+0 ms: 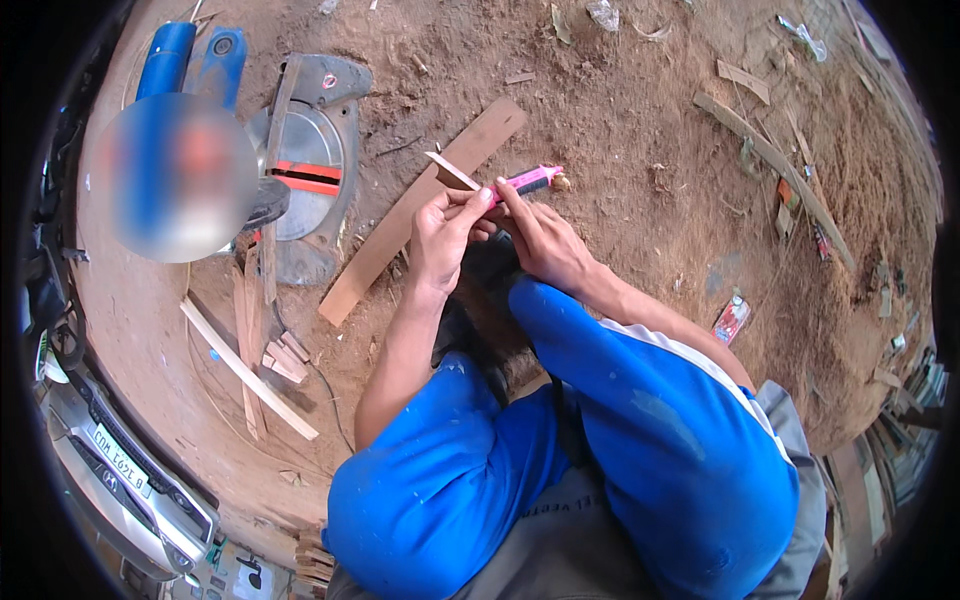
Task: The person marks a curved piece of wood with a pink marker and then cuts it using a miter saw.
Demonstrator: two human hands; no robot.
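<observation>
Both hands met above the dirt ground (pixel 640 150): the left hand (pixel 445 225) pinched a thin wood strip (pixel 452 170), steadying it, while the right hand (pixel 540 235) gripped a pink utility knife (pixel 530 180) against it.

There is one view, from a camera on the person's head. It looks almost straight down, close above the hands and blue knees. Its round edges bend the dirt ground (pixel 640 110).

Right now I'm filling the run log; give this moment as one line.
left hand: holds thin wood strip | right hand: holds pink utility knife at strip | plank on dirt below | saw left
</observation>
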